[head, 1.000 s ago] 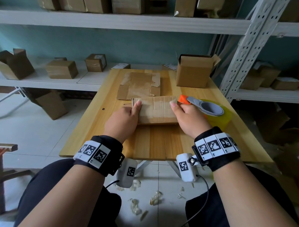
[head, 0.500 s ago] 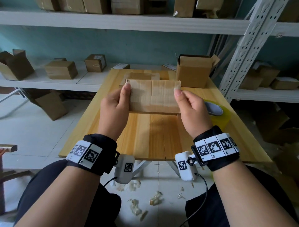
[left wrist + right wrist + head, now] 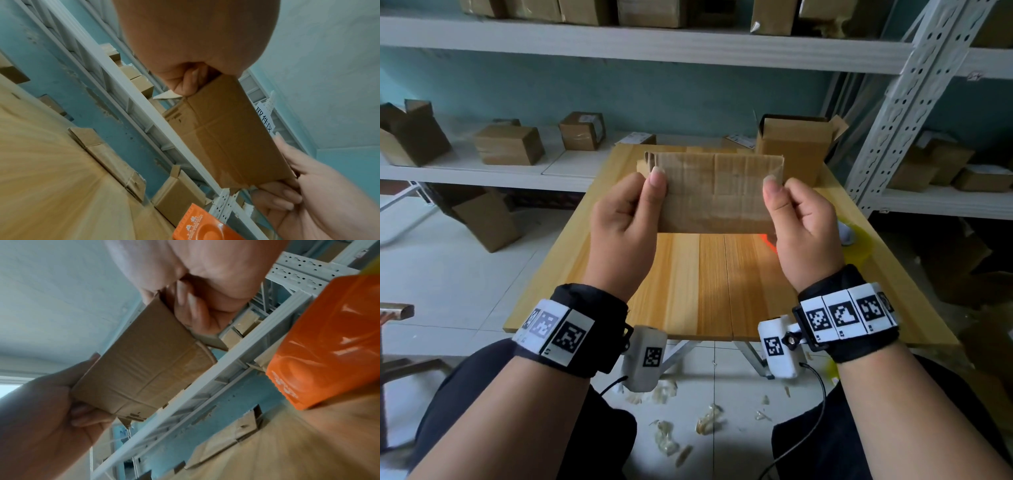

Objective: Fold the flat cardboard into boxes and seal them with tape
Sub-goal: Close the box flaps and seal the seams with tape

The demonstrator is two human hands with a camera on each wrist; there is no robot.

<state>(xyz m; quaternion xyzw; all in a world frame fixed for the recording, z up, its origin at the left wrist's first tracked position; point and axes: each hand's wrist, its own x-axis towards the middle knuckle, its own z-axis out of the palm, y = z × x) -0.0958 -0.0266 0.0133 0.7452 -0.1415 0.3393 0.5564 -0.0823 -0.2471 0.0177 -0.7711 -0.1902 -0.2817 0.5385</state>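
I hold a flat, creased piece of cardboard [image 3: 717,193] upright above the wooden table [image 3: 698,287]. My left hand [image 3: 626,216] pinches its left edge, thumb in front and fingers behind. My right hand [image 3: 799,219] pinches the right edge the same way. Both wrist views show the cardboard [image 3: 224,134] [image 3: 141,371] from below, spanning between the two hands. An orange tape dispenser [image 3: 768,241] with a yellowish tape roll [image 3: 859,241] lies on the table, mostly hidden behind my right hand.
An open folded box [image 3: 794,150] stands at the table's far right. More flat cardboard [image 3: 226,439] lies at the far side, hidden in the head view by the held piece. Shelves [image 3: 585,161] with boxes run behind, a metal rack post [image 3: 914,89] rises at right.
Both hands have lifted the cardboard off the table and tilted it upright, raising it higher and toward me. It now hides the flat pieces behind it.
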